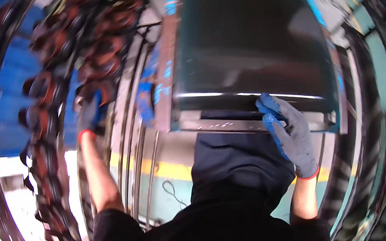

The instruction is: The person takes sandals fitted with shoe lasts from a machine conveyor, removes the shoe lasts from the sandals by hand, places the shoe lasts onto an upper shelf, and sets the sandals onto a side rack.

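Observation:
My left hand [89, 112], in a grey and blue glove with a red cuff, reaches out to a hanging row of reddish-brown ring-shaped parts [101, 54]. It is at the lowest part of that row. Blur and the glove's back hide its fingers, so I cannot tell whether they grip a part. In a matching glove, my right hand [297, 136] is at the near end of a dark conveyor belt [250, 39]. Its fingers are stretched out and apart, with nothing seen in them. The fingertips are over or touching the belt's near edge; which of these is unclear.
More rows of brown ring-shaped parts [44, 159] hang on the left. A metal side rail [168, 80] with blue patches borders the belt. Upright metal rods [137, 176] stand left of my body. Dark curved racks [367, 112] are on the right. A yellow stripe [170, 170] crosses the floor.

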A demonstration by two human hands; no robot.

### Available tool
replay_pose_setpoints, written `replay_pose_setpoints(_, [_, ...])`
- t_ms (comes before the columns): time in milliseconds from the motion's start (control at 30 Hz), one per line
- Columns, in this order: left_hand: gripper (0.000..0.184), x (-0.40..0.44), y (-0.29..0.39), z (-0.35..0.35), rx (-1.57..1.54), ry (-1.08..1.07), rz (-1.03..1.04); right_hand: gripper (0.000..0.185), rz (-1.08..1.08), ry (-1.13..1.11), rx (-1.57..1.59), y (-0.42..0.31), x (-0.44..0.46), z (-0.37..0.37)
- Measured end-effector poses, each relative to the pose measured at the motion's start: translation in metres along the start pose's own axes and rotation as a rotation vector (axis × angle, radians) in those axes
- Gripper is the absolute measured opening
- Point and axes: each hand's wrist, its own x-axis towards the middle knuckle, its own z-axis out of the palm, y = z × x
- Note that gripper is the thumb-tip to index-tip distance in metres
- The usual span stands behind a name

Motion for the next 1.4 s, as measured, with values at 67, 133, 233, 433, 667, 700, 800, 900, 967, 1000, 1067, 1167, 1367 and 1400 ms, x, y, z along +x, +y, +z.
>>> replay_pose_setpoints(67, [0.077, -0.011, 0.035, -0.015, 0.116, -0.085, -0.035, 0.044, -0.097, 0.17, -0.188, 0.02, -0.014, -0.042])
replay_pose_setpoints(133, [0.074, -0.035, 0.074, -0.028, 0.316, -0.066, 0.063, 0.042, -0.18, 0.381, -0.376, 0.041, -0.032, -0.089])
replay_pose_setpoints(233, [0.068, -0.085, 0.203, -0.002, 0.601, 0.022, 0.307, 0.044, -0.207, 0.945, -0.716, 0.062, -0.037, -0.135])
replay_pose_setpoints(433, [0.051, -0.103, 0.486, 0.186, 0.026, -0.449, 1.296, 0.048, 0.073, 1.047, -0.899, 0.1, -0.003, -0.171])
replay_pose_setpoints(667, [0.045, 0.027, 0.773, 0.348, 0.585, 0.432, 1.725, 0.053, 0.137, 1.043, -0.791, 0.102, -0.003, -0.179])
replay_pose_setpoints(700, [0.044, 0.025, 0.807, 0.348, 0.524, 0.544, 1.754, 0.054, 0.097, 1.054, -0.807, 0.107, -0.002, -0.18])
replay_pose_setpoints(800, [0.042, 0.009, 0.919, 0.342, 0.055, 0.652, 1.643, 0.053, 0.072, 1.091, -0.779, 0.107, 0.0, -0.18])
replay_pose_setpoints(900, [0.052, -0.009, 0.948, 0.382, -0.069, 0.614, 1.54, 0.054, 0.052, 1.103, -0.832, 0.11, 0.0, -0.181])
replay_pose_setpoints(967, [0.073, -0.036, 0.914, 0.435, 0.225, 0.721, 1.3, 0.056, 0.038, 1.067, -0.844, 0.108, 0.0, -0.183])
replay_pose_setpoints(1000, [0.081, -0.049, 0.89, 0.465, 0.395, 0.811, 1.108, 0.057, 0.021, 1.054, -0.852, 0.108, 0.0, -0.184])
replay_pose_setpoints(1067, [0.095, -0.038, 0.88, 0.455, 0.395, 0.209, 1.02, 0.057, -0.014, 1.025, -0.826, 0.113, -0.004, -0.189])
replay_pose_setpoints(1167, [0.069, 0.015, 0.869, 0.434, 0.637, -0.035, 1.342, 0.047, 0.14, 0.911, -0.675, 0.098, -0.007, -0.195])
replay_pose_setpoints(1367, [0.067, -0.048, 0.705, 0.361, 0.368, -0.452, 1.383, 0.063, 0.239, 0.897, -0.678, 0.104, -0.018, -0.184])
replay_pose_setpoints(1400, [0.068, -0.067, 0.673, 0.34, 0.358, -0.519, 1.401, 0.066, 0.326, 0.83, -0.652, 0.093, -0.019, -0.187])
